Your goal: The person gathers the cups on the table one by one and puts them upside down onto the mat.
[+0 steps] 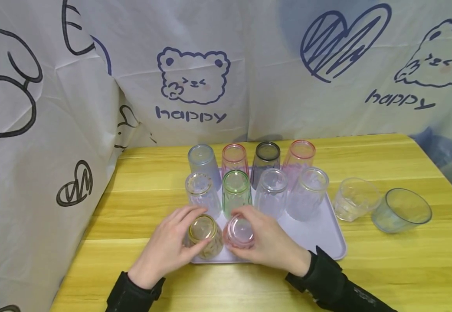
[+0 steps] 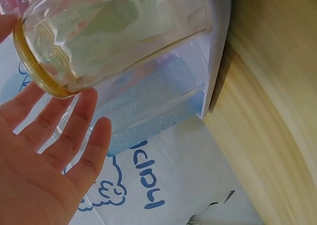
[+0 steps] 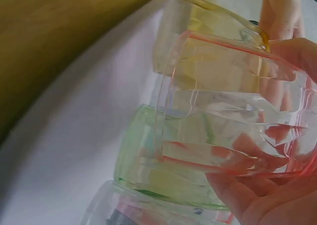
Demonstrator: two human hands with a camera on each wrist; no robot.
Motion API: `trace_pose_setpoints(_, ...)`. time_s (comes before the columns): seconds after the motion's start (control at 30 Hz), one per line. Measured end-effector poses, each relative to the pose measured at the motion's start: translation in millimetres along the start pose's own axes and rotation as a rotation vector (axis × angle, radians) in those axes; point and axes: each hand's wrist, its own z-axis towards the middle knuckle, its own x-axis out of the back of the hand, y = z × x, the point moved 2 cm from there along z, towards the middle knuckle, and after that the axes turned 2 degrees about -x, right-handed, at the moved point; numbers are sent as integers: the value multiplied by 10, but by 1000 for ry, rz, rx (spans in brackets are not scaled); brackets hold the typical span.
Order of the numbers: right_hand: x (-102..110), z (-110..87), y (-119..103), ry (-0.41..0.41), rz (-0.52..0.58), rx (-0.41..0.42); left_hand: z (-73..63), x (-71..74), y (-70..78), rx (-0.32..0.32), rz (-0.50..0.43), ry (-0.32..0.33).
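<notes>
My left hand [image 1: 171,245] holds an upside-down amber-rimmed glass [image 1: 206,245] at the front left corner of a pale purple tray [image 1: 312,236]. In the left wrist view its fingertips [image 2: 89,98] touch the glass near the amber edge of its base. Beside it, my right hand [image 1: 273,242] grips an upside-down pink glass [image 3: 223,106] between thumb and fingers. That glass's mouth faces the tray, and its side overlaps the amber one in the right wrist view. Right behind stands an inverted green glass [image 1: 237,193], next to a gold-speckled clear glass [image 1: 202,193].
Two clear glasses [image 1: 273,193] continue the middle row. Behind it stand inverted blue [image 1: 203,162], pink [image 1: 234,158], black [image 1: 266,160] and another pink glass [image 1: 300,158]. Right of the tray, a clear tumbler [image 1: 355,201] and a bluish tumbler [image 1: 399,212] stand mouth up on the wooden table [image 1: 405,268].
</notes>
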Motion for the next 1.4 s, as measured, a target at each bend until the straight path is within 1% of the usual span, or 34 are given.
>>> trace_pose_setpoints(0.27,-132,-41,44,-67,-55,-52,-12,-38,5,17,-16,-34)
trace_pose_setpoints(0.43,-134,-72,83,-94,-45,-112,-17,-56,-3,13,-15,-39)
trace_pose_setpoints(0.7,-74,-178,165,-65,-4,-165,-30,-77,-15,40,-19,-58)
trace_pose_setpoints(0.83,-44,-213,193,-75,-8,-197,-37,-88,-24,61,-24,-62)
trace_pose_setpoints(1.07,-34,-223,203,-105,20,-213,-40,-95,-27,78,-28,-70)
trace_pose_setpoints(1.2,-37,-209,206,-110,31,-220,-43,-98,-30,87,-24,-71)
trace_pose_setpoints(1.4,-55,-191,229,-113,31,-211,-55,-97,-38,93,-14,-65)
